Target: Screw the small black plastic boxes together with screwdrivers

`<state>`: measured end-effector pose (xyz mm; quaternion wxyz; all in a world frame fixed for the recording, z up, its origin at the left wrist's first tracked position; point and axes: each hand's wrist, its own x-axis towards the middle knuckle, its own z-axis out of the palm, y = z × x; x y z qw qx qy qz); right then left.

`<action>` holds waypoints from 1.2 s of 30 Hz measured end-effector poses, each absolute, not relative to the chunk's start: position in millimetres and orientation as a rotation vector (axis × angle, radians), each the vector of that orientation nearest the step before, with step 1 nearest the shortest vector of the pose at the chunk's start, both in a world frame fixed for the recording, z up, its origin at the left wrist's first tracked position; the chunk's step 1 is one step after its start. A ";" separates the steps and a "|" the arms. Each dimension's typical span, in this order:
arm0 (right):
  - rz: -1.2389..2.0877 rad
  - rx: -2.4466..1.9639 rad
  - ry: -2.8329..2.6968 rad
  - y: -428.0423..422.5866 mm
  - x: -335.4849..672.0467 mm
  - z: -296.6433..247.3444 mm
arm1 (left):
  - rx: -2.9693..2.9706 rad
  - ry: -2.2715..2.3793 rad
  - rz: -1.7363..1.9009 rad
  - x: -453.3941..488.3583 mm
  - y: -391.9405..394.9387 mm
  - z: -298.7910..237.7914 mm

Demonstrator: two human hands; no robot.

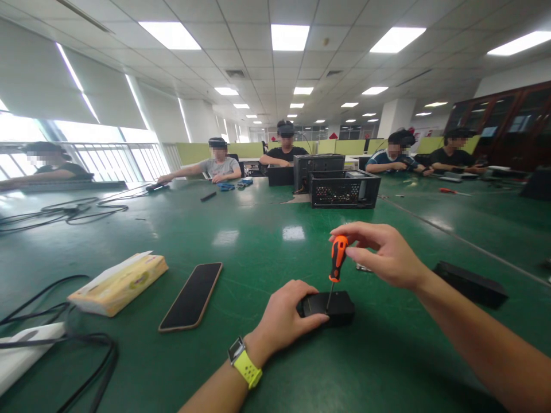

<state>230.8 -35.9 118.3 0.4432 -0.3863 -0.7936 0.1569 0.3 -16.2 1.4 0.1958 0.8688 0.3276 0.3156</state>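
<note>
In the head view, a small black box-shaped device (342,308) lies on the green table. My left hand (290,314) is closed around its left end, thumb along the near side. A screwdriver (338,258) with an orange and black handle stands nearly upright, its tip on the top of the device close to my left thumb. My right hand (383,252) holds the handle near its upper end between thumb and fingers. What lies under the tip is too small to make out.
Left of my hands lie a smartphone (191,297), a tissue pack (120,282), a white power strip (30,350) and black cables. A black block (471,283) lies by my right forearm. Open computer cases (344,188) stand farther back, and several people sit around the table (189,229).
</note>
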 end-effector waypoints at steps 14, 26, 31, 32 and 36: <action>0.439 -0.921 -1.948 -33.8 227.0 115.7 | 2.439 0.921 0.885 -0.3 -16.7 0.9; 0.728 -0.868 -1.783 -33.3 225.3 111.5 | 2.435 0.909 0.876 -0.3 -15.7 0.0; 0.572 -0.878 -1.835 -34.2 223.7 114.0 | 2.438 0.919 0.879 -0.5 -16.4 1.2; 0.540 -0.879 -1.850 -33.9 223.7 113.8 | 2.438 0.920 0.878 -0.5 -16.6 1.4; 0.696 -0.856 -1.773 -31.8 226.0 111.1 | 2.436 0.918 0.882 0.0 -17.1 1.6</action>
